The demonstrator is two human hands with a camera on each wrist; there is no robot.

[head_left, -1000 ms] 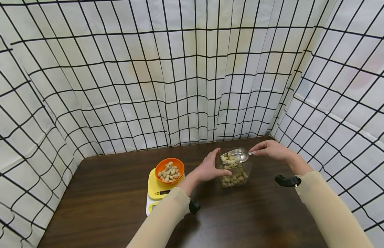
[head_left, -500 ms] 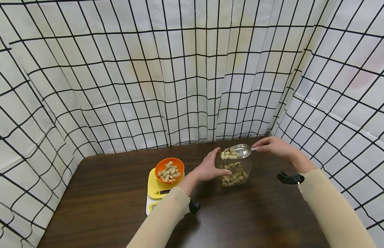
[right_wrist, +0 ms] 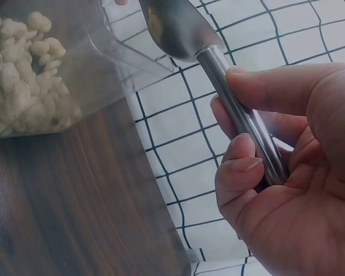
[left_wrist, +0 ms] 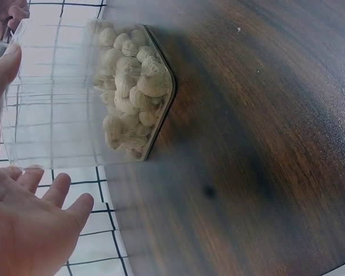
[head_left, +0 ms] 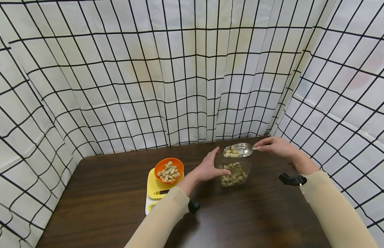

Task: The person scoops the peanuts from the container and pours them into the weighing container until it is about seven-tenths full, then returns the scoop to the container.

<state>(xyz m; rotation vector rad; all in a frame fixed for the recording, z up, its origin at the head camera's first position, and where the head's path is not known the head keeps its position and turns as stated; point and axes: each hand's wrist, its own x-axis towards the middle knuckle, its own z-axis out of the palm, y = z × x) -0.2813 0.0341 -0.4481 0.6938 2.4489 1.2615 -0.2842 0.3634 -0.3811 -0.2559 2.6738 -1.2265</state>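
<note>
A metal scoop with several peanuts near its lip hangs above a clear plastic container. My right hand grips its handle, with the thumb on top and the fingers curled beneath, as the right wrist view shows. Unshelled peanuts fill the lower part of the container, which stands upright on the table. My left hand holds the container at its left side near the top, thumb toward me and fingers behind. The left wrist view shows those fingers spread along the wall.
Left of the container, an orange bowl of peanuts sits on a yellow and white kitchen scale. My left forearm partly covers the scale's display. The dark wooden table meets white grid-patterned curtains at the back and sides.
The scoop has risen out of the container's mouth and shifted slightly right, and fewer peanuts show in it. The left hand and the container stay in place.
</note>
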